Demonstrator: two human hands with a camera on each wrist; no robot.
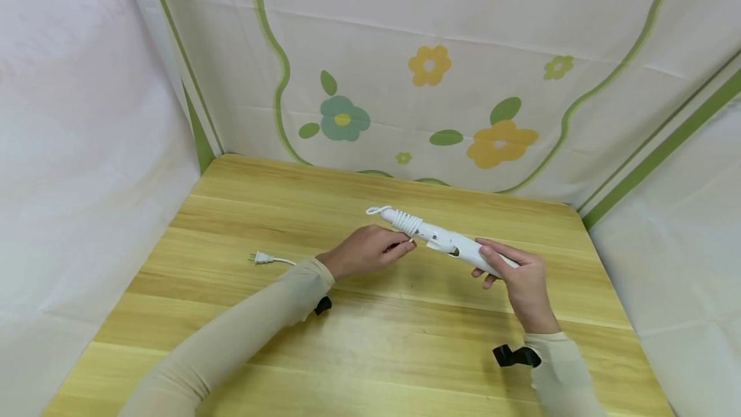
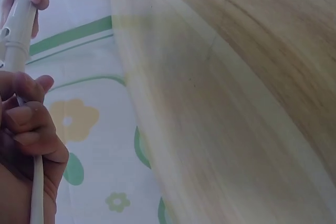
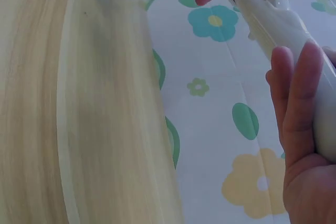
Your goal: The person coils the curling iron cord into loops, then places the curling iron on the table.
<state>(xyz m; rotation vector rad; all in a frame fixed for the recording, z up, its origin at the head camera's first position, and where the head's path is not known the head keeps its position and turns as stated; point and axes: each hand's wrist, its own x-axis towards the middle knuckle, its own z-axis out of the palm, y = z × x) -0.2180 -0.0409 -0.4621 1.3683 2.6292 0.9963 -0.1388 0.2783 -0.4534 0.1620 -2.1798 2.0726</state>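
Note:
A white curling iron (image 1: 471, 246) is held above the table, tilted, its cord end up and to the left. Several turns of its white cord (image 1: 407, 222) are wound round that end. My right hand (image 1: 521, 282) grips the other end, with fingers and thumb round the body; the right wrist view shows the body (image 3: 278, 24) with a raised lever. Close under the coil, my left hand (image 1: 370, 251) pinches the cord, which runs down through the curled fingers in the left wrist view (image 2: 38, 192). The two-pin plug (image 1: 262, 257) hangs or lies left of my left wrist; I cannot tell which.
A wood-grain table (image 1: 359, 365) spreads beneath both hands. Behind it hangs a white cloth (image 1: 370, 37) printed with flowers and leaves, and pale cloth walls (image 1: 75, 147) close in the sides. Black straps (image 1: 516, 356) hang at the wrists.

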